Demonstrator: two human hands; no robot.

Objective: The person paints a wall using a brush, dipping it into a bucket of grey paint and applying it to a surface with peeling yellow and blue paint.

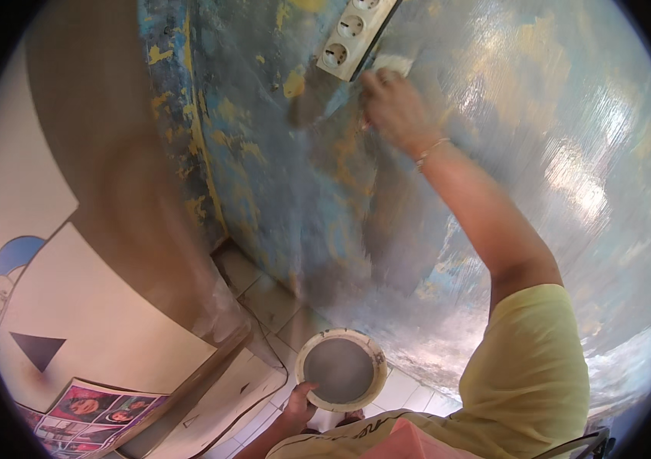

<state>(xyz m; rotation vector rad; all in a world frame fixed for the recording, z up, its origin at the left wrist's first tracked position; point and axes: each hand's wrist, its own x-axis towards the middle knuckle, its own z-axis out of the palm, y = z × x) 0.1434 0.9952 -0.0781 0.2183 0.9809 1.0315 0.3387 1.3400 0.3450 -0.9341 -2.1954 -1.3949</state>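
Observation:
My right hand (pixel 396 111) is raised to the painted wall (pixel 387 199), its fingers closed around a paintbrush. Pale bristles of the paintbrush (pixel 393 63) press on the wall just right of a white socket strip (pixel 335 55); the handle is mostly hidden by the hand. Low in front of my body, my left hand (pixel 297 409) grips a round, cream-coloured bucket (pixel 378 367), thumb over its left rim. Grey liquid (pixel 338 371) fills part of the bucket. Shiny brush streaks cover the wall's blue, grey and yellow mottling.
At the left stands a brown and cream cabinet-like piece (pixel 134 252) with a cartoon picture and a colourful printed sheet (pixel 96 413). Light floor tiles (pixel 264 302) show below the wall. A wall corner runs down at the left of the socket strip.

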